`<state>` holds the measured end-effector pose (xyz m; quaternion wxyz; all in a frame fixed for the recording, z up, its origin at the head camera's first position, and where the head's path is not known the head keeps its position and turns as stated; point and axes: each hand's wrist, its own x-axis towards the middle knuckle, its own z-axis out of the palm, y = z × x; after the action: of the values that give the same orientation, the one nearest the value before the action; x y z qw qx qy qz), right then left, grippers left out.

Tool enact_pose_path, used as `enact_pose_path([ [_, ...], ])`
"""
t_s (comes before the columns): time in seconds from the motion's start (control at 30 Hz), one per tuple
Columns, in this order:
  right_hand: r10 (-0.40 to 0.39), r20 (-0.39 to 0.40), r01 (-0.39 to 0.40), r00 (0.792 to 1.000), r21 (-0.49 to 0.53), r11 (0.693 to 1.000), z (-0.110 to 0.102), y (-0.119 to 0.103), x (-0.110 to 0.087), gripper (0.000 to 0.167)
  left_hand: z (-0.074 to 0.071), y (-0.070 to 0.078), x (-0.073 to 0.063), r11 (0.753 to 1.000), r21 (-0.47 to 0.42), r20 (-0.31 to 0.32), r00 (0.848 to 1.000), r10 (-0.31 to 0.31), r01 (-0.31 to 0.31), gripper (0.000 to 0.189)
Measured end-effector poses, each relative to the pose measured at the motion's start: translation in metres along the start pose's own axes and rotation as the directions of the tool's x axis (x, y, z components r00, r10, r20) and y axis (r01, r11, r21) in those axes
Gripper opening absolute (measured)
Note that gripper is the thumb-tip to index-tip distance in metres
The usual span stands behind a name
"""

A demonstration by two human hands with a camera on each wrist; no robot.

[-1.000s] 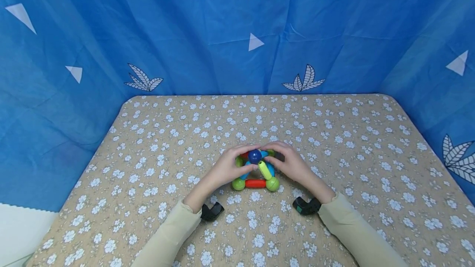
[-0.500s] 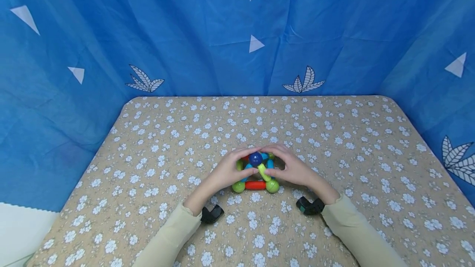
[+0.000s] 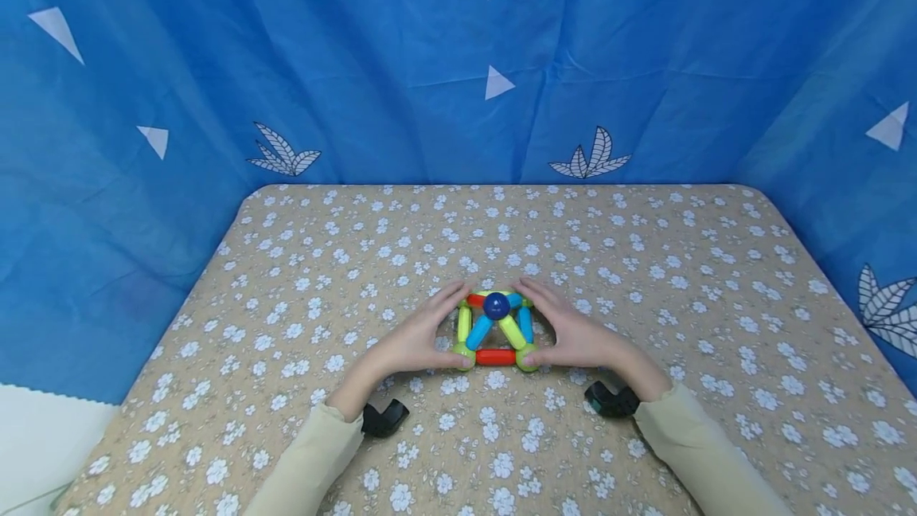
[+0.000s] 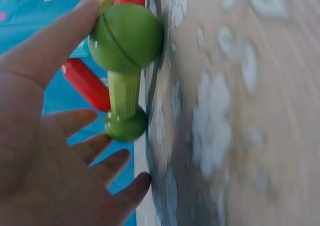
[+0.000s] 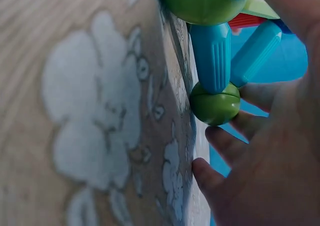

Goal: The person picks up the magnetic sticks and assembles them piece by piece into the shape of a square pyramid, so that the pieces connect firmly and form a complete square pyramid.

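A pyramid of magnetic rods and balls (image 3: 496, 357) stands on the cloth between the hands. A dark blue ball (image 3: 497, 306) tops it, with sloping blue, yellow-green and red rods meeting there. Green balls form the base corners. The left hand (image 3: 415, 334) spans the left side: its thumb touches the near-left green ball (image 4: 125, 38), and its fingers spread near the far-left green ball (image 4: 126, 125). Along the right side, the right hand (image 3: 573, 333) sets its thumb on the near-right green ball (image 3: 527, 357); its extended fingers reach the far-right green ball (image 5: 215, 103).
A beige floral cloth (image 3: 344, 261) covers the table. Behind and at both sides hangs a blue curtain (image 3: 401, 62) with white triangles and leaf prints. Black wrist devices (image 3: 385, 418) sit at both wrists.
Both hands have moved apart from the top of the pyramid to its sides, thumbs now at the near base balls. The tilted yellow-green rod now meets the dark blue ball.
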<state>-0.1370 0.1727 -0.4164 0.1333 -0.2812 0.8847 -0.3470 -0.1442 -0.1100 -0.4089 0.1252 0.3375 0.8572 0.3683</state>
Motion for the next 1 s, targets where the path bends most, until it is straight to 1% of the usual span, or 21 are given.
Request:
enact_pose_path([
  [0.07, 0.012, 0.024, -0.013, 1.000, 0.003, 1.000, 0.000, 0.000, -0.002, 0.106, -0.001, -0.001, -0.003, 1.000, -0.001, 0.024, 1.000, -0.013, 0.013, 0.103],
  [0.17, 0.025, 0.036, -0.025, 0.999, -0.003, 1.000, 0.000, -0.001, -0.004, 0.109, -0.001, -0.002, -0.004, 1.000, -0.004, 0.036, 0.999, -0.029, 0.029, 0.107],
  [0.47, 0.042, 0.037, -0.043, 0.998, 0.007, 0.999, -0.002, -0.002, -0.002, 0.110, 0.000, -0.009, -0.002, 0.999, -0.010, 0.015, 0.999, -0.043, 0.043, 0.109],
  [0.73, 0.054, 0.035, -0.055, 0.998, 0.013, 0.998, 0.000, 0.001, 0.000, 0.110, 0.001, -0.015, 0.000, 0.998, -0.012, 0.021, 0.998, -0.064, 0.064, 0.110],
  [0.87, 0.058, 0.040, -0.059, 0.998, 0.014, 0.998, 0.001, 0.001, 0.001, 0.109, 0.001, -0.015, -0.002, 0.998, -0.015, 0.022, 0.998, -0.065, 0.065, 0.110],
  [1.0, 0.052, 0.040, -0.053, 0.998, 0.016, 0.998, 0.000, 0.001, 0.001, 0.109, 0.000, -0.015, -0.001, 0.998, -0.022, 0.020, 0.998, -0.053, 0.053, 0.110],
])
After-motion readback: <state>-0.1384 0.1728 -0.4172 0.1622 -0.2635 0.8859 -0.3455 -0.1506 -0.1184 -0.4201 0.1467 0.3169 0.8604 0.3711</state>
